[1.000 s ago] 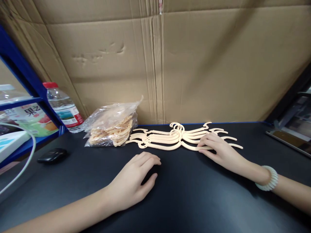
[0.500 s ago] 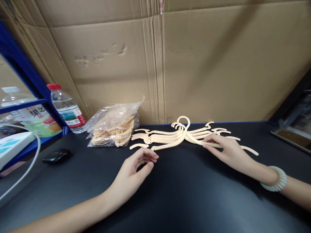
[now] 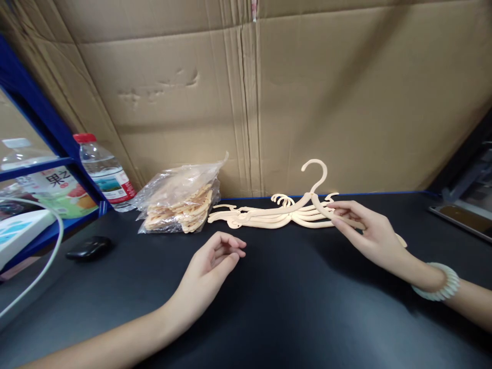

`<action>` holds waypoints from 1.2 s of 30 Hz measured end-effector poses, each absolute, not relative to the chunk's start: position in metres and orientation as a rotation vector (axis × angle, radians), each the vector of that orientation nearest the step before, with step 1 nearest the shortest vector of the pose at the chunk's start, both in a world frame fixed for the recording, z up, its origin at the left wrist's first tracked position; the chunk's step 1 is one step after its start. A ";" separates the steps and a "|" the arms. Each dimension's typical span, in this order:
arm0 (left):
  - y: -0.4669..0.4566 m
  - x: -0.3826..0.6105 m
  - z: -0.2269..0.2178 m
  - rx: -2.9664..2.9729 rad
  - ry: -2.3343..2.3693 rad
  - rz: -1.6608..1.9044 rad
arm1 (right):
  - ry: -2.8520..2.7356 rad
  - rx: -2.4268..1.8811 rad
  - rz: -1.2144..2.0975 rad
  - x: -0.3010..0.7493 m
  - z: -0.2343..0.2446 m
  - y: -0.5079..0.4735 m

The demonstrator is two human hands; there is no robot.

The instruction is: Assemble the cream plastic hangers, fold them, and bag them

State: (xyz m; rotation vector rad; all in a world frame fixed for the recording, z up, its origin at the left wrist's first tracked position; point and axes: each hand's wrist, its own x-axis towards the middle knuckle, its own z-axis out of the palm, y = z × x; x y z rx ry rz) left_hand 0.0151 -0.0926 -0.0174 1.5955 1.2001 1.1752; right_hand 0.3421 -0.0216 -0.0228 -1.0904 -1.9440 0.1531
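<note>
My right hand [image 3: 365, 230] pinches the right arm of a cream plastic clothes hanger [image 3: 298, 205], whose hook stands up against the cardboard. Behind and below it lies a row of similar hangers [image 3: 265, 220], overlapping with their hooks bunched together. The held hanger hides part of them. My left hand [image 3: 213, 261] is over the black table in front of the hangers, fingers loosely curled but apart from the thumb, touching no hanger. To its upper left rests a clear plastic bag [image 3: 179, 197] packed with more cream hanger pieces.
A red-capped water bottle [image 3: 103, 171] stands at the back left beside a blue shelf [image 3: 57, 164]. A black mouse [image 3: 89, 248] and a white cable [image 3: 54, 261] lie at the left. Cardboard [image 3: 172, 102] walls the back; a phone-like device [image 3: 461, 220] sits far right.
My right hand has lifted a hanger and moved it slightly right, raising its hook from the row. My left hand has drawn back a little toward me.
</note>
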 end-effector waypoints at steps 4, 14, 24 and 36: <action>-0.093 0.018 -0.018 1.500 1.232 1.315 | -1.971 -1.007 0.192 0.340 -0.020 -0.026; -0.097 0.022 -0.014 1.454 1.224 1.386 | -2.075 -0.876 -0.034 0.340 -0.017 -0.029; -0.102 0.023 -0.014 1.526 1.190 1.288 | -2.159 -0.805 -0.052 0.332 -0.013 -0.035; -0.099 0.021 -0.014 1.766 1.229 1.099 | -2.215 -0.801 0.002 0.326 -0.016 -0.042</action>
